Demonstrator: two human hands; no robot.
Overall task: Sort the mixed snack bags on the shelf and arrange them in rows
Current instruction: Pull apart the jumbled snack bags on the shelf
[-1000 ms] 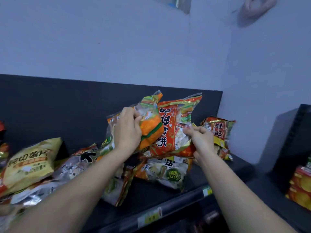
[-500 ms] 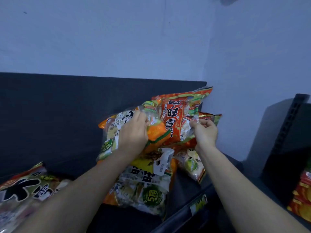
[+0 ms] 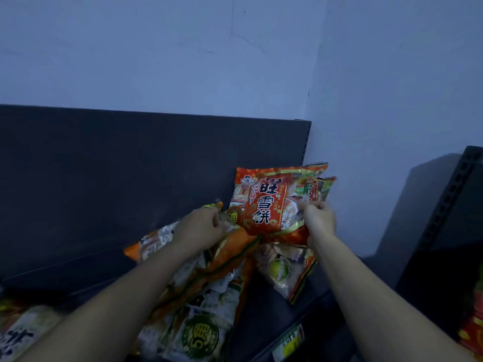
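A red snack bag point(image 3: 264, 202) with white lettering stands upright against the dark back panel at the shelf's right end. My right hand point(image 3: 317, 219) pinches its right edge, with another red bag point(image 3: 322, 188) just behind. My left hand point(image 3: 201, 226) grips an orange and clear snack bag point(image 3: 235, 246) that lies tilted to the left of the red one. Below my left forearm lies a bag with a green round badge point(image 3: 200, 333). A further clear bag with a green badge point(image 3: 281, 270) lies under my right wrist.
The dark shelf board point(image 3: 271, 312) ends at the wall corner on the right; a yellow price label point(image 3: 291, 342) sits on its front edge. More snack bags point(image 3: 18, 333) lie at the lower left. A second dark rack point(image 3: 444, 231) with red packs point(image 3: 473, 333) stands on the right.
The red bag has been stood more upright toward the shelf's right end by my right hand. My left hand lowered the orange bag leftward, away from it. The view has moved closer and rightward.
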